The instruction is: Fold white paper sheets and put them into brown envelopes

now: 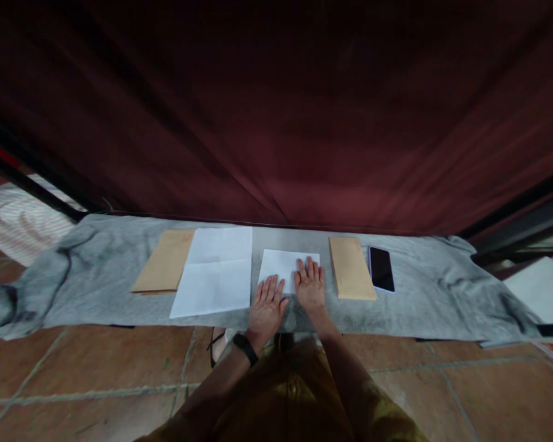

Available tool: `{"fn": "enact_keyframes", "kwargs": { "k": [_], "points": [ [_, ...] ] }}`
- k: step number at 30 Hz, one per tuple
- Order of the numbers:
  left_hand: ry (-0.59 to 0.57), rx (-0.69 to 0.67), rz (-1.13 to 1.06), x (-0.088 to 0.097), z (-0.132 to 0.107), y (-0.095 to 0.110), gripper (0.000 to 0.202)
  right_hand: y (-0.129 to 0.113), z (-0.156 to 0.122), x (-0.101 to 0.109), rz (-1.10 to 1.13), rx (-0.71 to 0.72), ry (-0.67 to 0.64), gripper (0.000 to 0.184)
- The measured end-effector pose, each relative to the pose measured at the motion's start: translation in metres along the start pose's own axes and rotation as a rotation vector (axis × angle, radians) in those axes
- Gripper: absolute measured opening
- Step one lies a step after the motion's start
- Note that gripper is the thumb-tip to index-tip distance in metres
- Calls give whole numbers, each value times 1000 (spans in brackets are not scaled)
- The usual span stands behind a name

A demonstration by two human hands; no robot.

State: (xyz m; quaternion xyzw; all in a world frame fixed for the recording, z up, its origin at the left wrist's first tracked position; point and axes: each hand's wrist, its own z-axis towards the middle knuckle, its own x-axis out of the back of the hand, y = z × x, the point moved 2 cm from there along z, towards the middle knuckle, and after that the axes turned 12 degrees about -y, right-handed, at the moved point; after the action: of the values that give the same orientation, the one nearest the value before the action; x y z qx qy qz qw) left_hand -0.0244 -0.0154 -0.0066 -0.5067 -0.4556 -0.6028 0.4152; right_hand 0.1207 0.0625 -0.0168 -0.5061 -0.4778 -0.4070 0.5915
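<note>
White folded paper (281,261) lies on a grey cloth (101,276) under both hands. The right hand (310,283) rests flat on the paper's near right part, fingers stretched and close together, gripping nothing. The left hand (267,307), just beside it and a little nearer the body, is also spread flat. Its fingertips reach the paper's near left edge and its palm sits on the cloth. A black watch (245,347) is on that wrist.

To my eye the paper is already folded down, since it is much smaller than the sheet (214,270) just left of the left hand. The flat palms look like pressing a crease, so I judge this fold near done. That larger sheet lies open and shows faint crease lines. It overlaps the edge of a brown envelope (166,261) further left.

Just right of the right hand, apart from the paper, lies a second envelope (351,268), flat. A dark phone (381,269) sits beside it on its far side from the hand. Neither envelope shows paper going in, and I cannot tell if anything is inside either. So the folded paper is not in an envelope, and the open sheet is not folded up.

Beyond the hands hangs a dark red curtain (276,123). Tiled floor (96,368) lies nearer the body.
</note>
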Motion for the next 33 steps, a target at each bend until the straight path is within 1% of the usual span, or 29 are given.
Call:
{"fn": "enact_keyframes", "kwargs": {
  "k": [3,8,12,16,18,24,28,33],
  "points": [
    [-28,-38,3,3,-13,1,57,0,-1,0,-8,11,20,50],
    [-56,-80,-9,6,-21,-4,61,3,-2,1,-16,39,46,50],
    [-63,-107,-45,7,-23,-5,57,9,-3,0,-39,64,10,51],
    [-53,-100,-71,7,-24,-4,59,14,-3,0,-52,66,-44,53],
    [-51,-100,-77,7,-25,-4,60,15,-4,0,-45,72,-49,54],
    [-45,-96,-90,3,-26,-4,61,18,-7,-2,-43,84,-7,56],
    [-58,-85,-94,2,-26,-4,62,21,-12,-3,-43,58,31,59],
    [-37,-95,-77,3,-26,-4,62,26,-20,-3,-51,21,65,60]
  ]
}}
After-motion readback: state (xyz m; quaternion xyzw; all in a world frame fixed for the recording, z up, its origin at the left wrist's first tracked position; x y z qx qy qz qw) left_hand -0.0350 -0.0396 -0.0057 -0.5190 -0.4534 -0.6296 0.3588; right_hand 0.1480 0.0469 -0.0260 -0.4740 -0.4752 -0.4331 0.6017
